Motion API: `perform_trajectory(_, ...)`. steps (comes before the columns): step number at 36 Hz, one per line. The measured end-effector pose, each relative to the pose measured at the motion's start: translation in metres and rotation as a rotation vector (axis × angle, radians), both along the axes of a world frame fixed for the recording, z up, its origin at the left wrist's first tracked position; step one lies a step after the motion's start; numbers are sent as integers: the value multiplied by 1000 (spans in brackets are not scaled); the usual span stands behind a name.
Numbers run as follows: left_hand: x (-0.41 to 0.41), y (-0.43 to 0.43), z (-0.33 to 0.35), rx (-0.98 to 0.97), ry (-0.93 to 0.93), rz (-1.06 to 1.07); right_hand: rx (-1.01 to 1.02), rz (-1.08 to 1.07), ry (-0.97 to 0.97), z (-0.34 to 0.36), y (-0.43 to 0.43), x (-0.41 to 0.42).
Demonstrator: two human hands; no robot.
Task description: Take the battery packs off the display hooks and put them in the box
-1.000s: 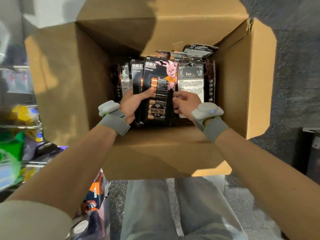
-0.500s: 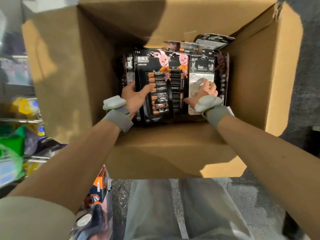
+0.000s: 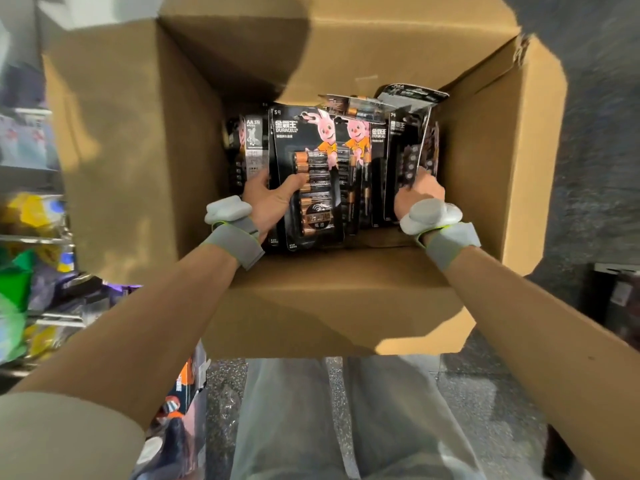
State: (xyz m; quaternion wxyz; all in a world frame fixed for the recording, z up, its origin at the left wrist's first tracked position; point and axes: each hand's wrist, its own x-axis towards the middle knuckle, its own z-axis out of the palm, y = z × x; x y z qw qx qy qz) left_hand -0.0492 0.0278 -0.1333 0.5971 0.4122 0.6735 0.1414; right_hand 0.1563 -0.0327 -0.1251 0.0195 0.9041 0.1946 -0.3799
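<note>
An open cardboard box [image 3: 346,299] stands on the floor in front of me with several black battery packs standing in a row inside. My left hand [image 3: 268,199] grips the front pack [image 3: 311,150], which shows a pink rabbit, with the thumb across its face. My right hand [image 3: 419,190] is deep in the box at the right and pinches the edge of a dark pack [image 3: 407,147] near the right wall. Two more packs [image 3: 360,105] lie tilted on top at the back.
The box flaps [image 3: 533,140] stand open on all sides. Store shelves [image 3: 31,237] with colourful goods run along the left. My legs in light trousers [image 3: 329,420] stand on a speckled floor below the box. A dark object [image 3: 620,296] sits at the right.
My right hand has shifted from the middle packs to the right side of the box. My left hand kept its hold on the rabbit pack. The view moved closer to the box.
</note>
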Motion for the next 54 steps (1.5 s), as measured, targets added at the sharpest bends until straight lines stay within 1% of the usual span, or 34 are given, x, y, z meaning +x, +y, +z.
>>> perform_trajectory(3,7,-2,3,40,20,-58,108,-93,9,15,-8,11)
perform_trajectory(6,14,-5,6,48,15,-71,246,-234,114,28,-15,13)
perform_trajectory(11,19,-11,11,31,16,-39,382,-428,226,40,-20,4)
perform_trajectory(15,22,-14,20,33,-13,-16,424,-440,257,47,-29,1)
perform_trajectory(19,22,-13,25,-67,-62,18,441,-431,301,56,-36,-3)
perform_trajectory(22,22,-14,29,-109,-84,9,447,-370,273,64,-38,-5)
perform_trajectory(23,23,-12,33,-83,-79,-4,467,-360,277,73,-35,-3)
perform_trajectory(25,25,-12,42,-47,-53,-43,501,-422,329,84,-32,-4)
perform_trajectory(27,29,-12,57,-49,-39,-20,564,-472,385,97,-27,-3)
perform_trajectory(29,32,-10,79,-37,-29,21,602,-449,400,111,-18,-1)
perform_trajectory(30,31,-12,77,-39,-41,35,598,-461,411,112,-17,-3)
perform_trajectory(32,33,-11,97,-10,-107,118,597,-365,428,132,-5,-2)
perform_trajectory(36,32,-6,119,-33,-225,213,598,-270,508,150,12,-10)
perform_trajectory(38,23,-4,145,-14,-248,279,638,-178,561,176,21,-21)
perform_trajectory(39,23,-5,147,-30,-266,293,640,-160,569,178,21,-21)
perform_trajectory(41,17,-4,158,-33,-250,328,649,-74,590,188,26,-28)
perform_trajectory(45,-22,-5,185,-8,-225,423,643,206,621,228,33,-54)
perform_trajectory(46,-24,-4,185,-34,-235,411,641,234,621,228,33,-54)
perform_trajectory(47,-37,-10,200,-12,-245,442,654,283,635,241,33,-64)
perform_trajectory(48,-37,-12,202,1,-235,439,647,277,650,239,31,-64)
perform_trajectory(49,-50,-23,214,49,-225,484,648,319,671,249,27,-76)
perform_trajectory(51,-57,-35,222,75,-220,546,651,358,674,255,24,-86)
perform_trajectory(53,-78,-64,240,123,-189,670,664,467,715,271,11,-112)
perform_trajectory(54,-76,-64,244,141,-164,683,659,471,717,272,13,-114)
